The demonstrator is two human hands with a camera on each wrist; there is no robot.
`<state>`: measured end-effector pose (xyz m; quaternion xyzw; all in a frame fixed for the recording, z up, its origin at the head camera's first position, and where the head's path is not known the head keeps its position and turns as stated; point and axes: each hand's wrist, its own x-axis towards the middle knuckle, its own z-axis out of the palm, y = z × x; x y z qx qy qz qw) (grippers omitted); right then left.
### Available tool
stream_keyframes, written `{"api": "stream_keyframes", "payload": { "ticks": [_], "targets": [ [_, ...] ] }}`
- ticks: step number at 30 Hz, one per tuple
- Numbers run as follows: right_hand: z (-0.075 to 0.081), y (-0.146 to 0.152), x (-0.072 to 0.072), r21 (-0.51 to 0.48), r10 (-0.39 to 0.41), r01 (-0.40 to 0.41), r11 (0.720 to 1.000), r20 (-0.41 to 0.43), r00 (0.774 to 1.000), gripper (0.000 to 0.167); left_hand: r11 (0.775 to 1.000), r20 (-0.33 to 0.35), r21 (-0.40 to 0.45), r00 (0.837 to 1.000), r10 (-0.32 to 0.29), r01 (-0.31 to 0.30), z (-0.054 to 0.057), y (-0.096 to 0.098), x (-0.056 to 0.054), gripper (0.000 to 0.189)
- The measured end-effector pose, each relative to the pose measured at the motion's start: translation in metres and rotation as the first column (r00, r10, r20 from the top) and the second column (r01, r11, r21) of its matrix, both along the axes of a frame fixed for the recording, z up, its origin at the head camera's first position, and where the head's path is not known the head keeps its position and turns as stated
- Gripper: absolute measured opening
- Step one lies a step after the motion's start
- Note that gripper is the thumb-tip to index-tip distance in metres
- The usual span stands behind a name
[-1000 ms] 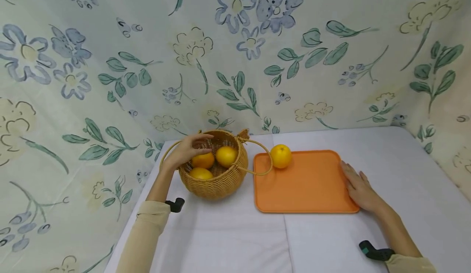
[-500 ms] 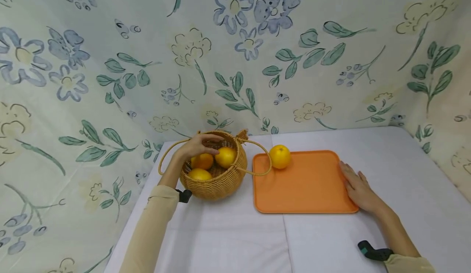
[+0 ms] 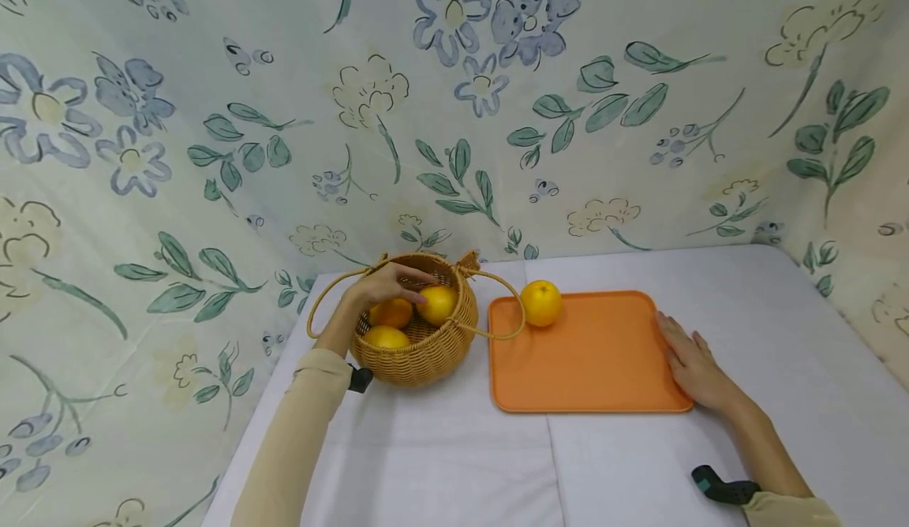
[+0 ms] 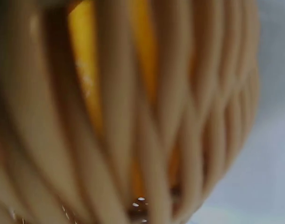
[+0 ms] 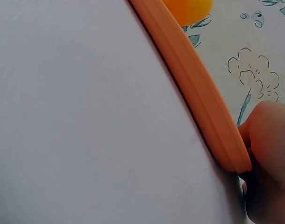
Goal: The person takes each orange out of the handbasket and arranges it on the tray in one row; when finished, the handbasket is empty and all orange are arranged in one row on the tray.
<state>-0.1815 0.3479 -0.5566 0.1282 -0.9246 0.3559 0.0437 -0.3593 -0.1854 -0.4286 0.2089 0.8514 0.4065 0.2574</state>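
Observation:
In the head view my left hand (image 3: 387, 284) reaches over the rim of a round wicker basket (image 3: 419, 363) with loop handles. Its extended fingers and thumb meet the top and left side of an orange (image 3: 440, 304). Two more oranges lie in the basket, one partly under the hand (image 3: 390, 314) and one at the front (image 3: 387, 337). Against the right edge of an orange tray (image 3: 589, 353) rests my right hand (image 3: 699, 369), fingers straight. One orange (image 3: 542, 303) sits at the tray's back left corner. Woven strands (image 4: 170, 93) fill the left wrist view, hiding the left hand.
A white cloth (image 3: 461, 448) covers the table, and a floral curtain (image 3: 454, 117) hangs behind it. The basket's right handle (image 3: 507, 336) overlaps the tray's left edge. The right wrist view shows the tray's side (image 5: 198, 88) close up.
My left hand has moved right and slightly down, deeper over the basket, to the orange on its right side. The right hand, tray and oranges stay in place.

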Motion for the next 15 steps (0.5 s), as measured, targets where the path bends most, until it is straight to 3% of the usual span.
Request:
{"api": "stream_keyframes", "payload": {
  "ticks": [7, 15],
  "targets": [
    [0.0, -0.0005, -0.0009, 0.001, 0.0, 0.0, 1.0, -0.001, 1.0, 0.053, 0.995, -0.055, -0.094, 0.998, 0.03, -0.035, -0.0027, 0.0053, -0.0008, 0.044],
    [-0.0019, 0.0001, -0.0003, -0.004, -0.005, 0.005, 1.0, 0.009, 1.0, 0.054, 0.998, -0.054, -0.068, 0.998, -0.01, 0.007, -0.0056, 0.0089, -0.0009, 0.04]
  ]
}}
